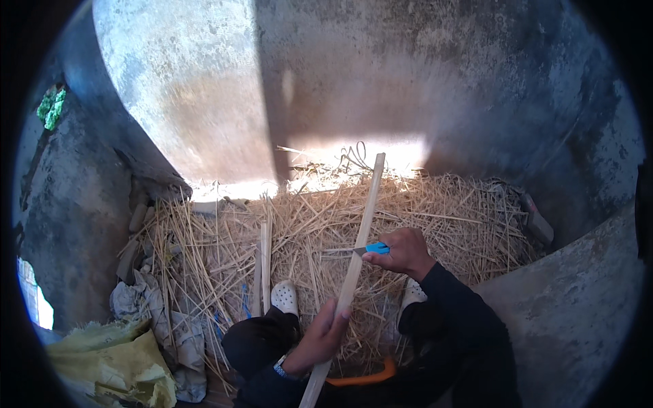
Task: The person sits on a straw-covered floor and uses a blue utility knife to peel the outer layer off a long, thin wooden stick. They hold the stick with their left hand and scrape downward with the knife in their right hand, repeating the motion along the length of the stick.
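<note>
A long, pale, flat strip of wood or bamboo slants from the bottom edge up toward the wall. My left hand is wrapped round its lower part. A blue-handled utility knife is gripped in my right hand, farther up the strip. The knife's short grey blade lies against the strip, and a thin sliver sticks out to the left at that spot.
Loose straw-like slivers cover the floor. Two longer strips stand left of my white clog. An orange curved piece lies below my hands. Grey cloth and a yellowish sack lie at left. Concrete walls enclose the spot.
</note>
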{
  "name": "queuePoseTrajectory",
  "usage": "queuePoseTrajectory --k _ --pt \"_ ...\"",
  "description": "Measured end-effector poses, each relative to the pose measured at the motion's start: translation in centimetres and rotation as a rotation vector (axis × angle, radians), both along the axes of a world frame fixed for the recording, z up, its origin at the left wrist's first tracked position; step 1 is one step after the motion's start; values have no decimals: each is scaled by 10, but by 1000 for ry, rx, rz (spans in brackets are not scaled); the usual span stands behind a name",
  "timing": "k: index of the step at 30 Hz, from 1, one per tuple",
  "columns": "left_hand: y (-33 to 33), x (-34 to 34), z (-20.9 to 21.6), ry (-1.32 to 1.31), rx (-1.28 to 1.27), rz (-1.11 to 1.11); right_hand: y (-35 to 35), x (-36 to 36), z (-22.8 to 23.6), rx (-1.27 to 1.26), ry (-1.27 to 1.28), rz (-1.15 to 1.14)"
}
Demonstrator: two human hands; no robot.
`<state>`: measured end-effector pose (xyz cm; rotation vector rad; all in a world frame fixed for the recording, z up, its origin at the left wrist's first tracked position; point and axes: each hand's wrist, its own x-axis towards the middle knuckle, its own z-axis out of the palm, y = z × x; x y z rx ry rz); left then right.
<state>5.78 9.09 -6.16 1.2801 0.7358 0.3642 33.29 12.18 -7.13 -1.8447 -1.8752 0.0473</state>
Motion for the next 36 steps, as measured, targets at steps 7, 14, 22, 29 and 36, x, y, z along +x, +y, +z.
queuePoseTrajectory --k 7,14,22,29,36 --pt "-2 8 -1 -66 85 1 5 14 1 88 -96 22" --pt "-2 11 3 -9 80 -31 3 22 0 99 -118 48" --pt "-16 10 -4 -75 24 -55 10 58 -3 75 -67 -159" --pt "-26 11 8 -101 -59 -58 10 72 -5 109 -150 -174" --pt "-54 7 8 -69 -58 -101 5 108 -2 93 -151 -349"
